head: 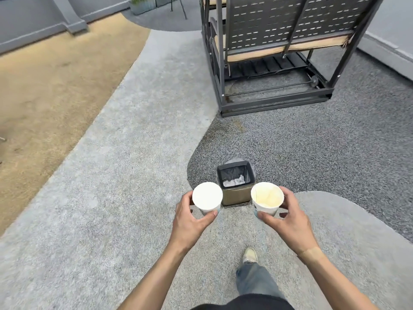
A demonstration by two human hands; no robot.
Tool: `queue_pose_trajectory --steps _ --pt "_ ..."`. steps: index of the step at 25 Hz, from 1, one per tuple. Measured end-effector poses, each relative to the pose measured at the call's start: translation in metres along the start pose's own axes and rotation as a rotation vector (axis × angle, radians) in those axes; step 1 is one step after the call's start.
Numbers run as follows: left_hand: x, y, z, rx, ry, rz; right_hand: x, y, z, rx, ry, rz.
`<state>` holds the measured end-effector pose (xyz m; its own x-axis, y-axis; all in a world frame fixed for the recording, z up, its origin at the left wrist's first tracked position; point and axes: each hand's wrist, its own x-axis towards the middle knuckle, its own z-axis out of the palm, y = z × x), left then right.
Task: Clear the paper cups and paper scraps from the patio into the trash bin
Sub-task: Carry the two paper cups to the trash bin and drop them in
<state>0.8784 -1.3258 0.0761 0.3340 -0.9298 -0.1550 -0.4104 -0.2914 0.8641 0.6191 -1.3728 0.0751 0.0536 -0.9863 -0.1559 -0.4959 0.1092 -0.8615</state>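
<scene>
- Left hand wraps thumb and fingers around a white paper cup, upright, its round mouth clean and pale inside.
- Right hand clasps a second paper cup the same way; this one's inside is stained yellowish, with print on its outer wall.
- Between the two cups, just beyond them on the ground, sits the small square trash bin, tan-sided and lined with a black plastic bag, crumpled white paper scraps lying at the bottom.
- Underfoot is pebbly, speckled paving in curved pale grey and dark grey patches.
- Further ahead stands a dark slotted-metal patio bench with a tan cushion.
</scene>
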Motion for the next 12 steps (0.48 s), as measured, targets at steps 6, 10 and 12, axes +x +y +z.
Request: queue_pose_trajectory --steps 6,10,12 --pt "0.087 0.037 0.035 0.022 0.012 -0.073 0.106 -0.003 -0.027 -0.004 -0.057 0.025" --pt "0.135 0.044 0.043 0.033 0.002 -0.094 0.152 -0.007 -0.023 -0.017 -0.086 0.050" --pt "0.164 0.041 0.045 0.030 -0.005 -0.105 0.177 -0.010 -0.016 -0.024 -0.094 0.071"
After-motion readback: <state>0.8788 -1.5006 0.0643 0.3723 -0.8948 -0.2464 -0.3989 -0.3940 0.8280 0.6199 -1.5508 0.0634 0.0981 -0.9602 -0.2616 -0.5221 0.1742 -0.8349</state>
